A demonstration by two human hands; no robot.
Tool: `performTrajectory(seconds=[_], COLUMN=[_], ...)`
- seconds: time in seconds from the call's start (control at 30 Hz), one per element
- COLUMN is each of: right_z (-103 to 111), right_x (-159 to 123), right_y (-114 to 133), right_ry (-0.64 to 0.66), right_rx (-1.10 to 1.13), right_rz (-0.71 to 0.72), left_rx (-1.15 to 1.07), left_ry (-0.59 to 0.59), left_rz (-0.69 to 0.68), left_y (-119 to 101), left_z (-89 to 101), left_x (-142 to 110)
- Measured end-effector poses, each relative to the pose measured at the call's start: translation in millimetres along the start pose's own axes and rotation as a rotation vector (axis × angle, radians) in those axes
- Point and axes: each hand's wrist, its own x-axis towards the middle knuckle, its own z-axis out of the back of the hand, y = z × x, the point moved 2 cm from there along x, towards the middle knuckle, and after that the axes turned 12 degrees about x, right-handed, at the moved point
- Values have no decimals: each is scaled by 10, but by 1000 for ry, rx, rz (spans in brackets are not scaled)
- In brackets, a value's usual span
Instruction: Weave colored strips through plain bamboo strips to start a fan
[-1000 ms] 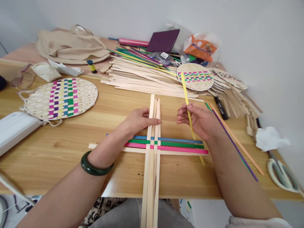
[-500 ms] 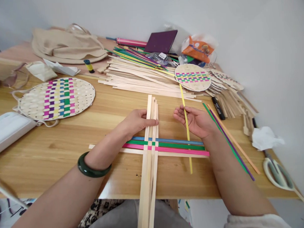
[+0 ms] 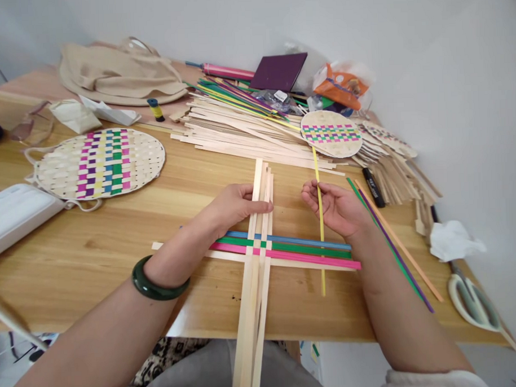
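My left hand (image 3: 245, 204) is closed round several pale flat strips (image 3: 250, 306) that run lengthwise toward me, thumb on top. Across them are woven a blue strip (image 3: 306, 240), a green strip (image 3: 311, 248), a pink strip (image 3: 315, 258) and a plain pale one, forming a small checked patch (image 3: 258, 247). Between thumb and fingers my right hand (image 3: 334, 205) pinches a long yellow strip (image 3: 321, 222). The yellow strip stands nearly upright in view, and its lower end passes beneath the coloured strips, right of the checked patch.
A woven oval mat (image 3: 100, 164) lies left, beside a white box (image 3: 22, 216). Behind are bundled pale strips (image 3: 239, 129) and a small woven fan (image 3: 332, 134). To the right lie green, purple and orange strips (image 3: 401, 242), a black marker (image 3: 373, 188) and scissors (image 3: 473, 301).
The whole view has shifted slightly. The yellow strip in my right hand has swung to a more upright line. My left hand keeps its grip on the pale strips.
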Motion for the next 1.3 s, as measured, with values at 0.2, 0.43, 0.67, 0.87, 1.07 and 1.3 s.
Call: performTrajectory(seconds=[0.2,0.43,0.67,0.87,1.07,1.3], right_z=[46,153,235,195,120,180], right_x=[2,-206,-127,-108,-141,-117], right_y=[135,449,408,285,175,254], right_ry=[67,167,309,392,476,438], right_rx=[-181,-896,-1405,-1412,-1238,-1130], right_rz=[118,570,445,451,349,260], left_rx=[-30,-75,-143,-138,-144,-236], left_ry=[-13,-32,-50,-23,12,30], left_rz=[-4,-22,-21,12,49,78], left_y=[-28,-35,14,0,-40,-53], left_z=[6,11,42,20,7,6], left_x=[1,-14,26,16,-26,-17])
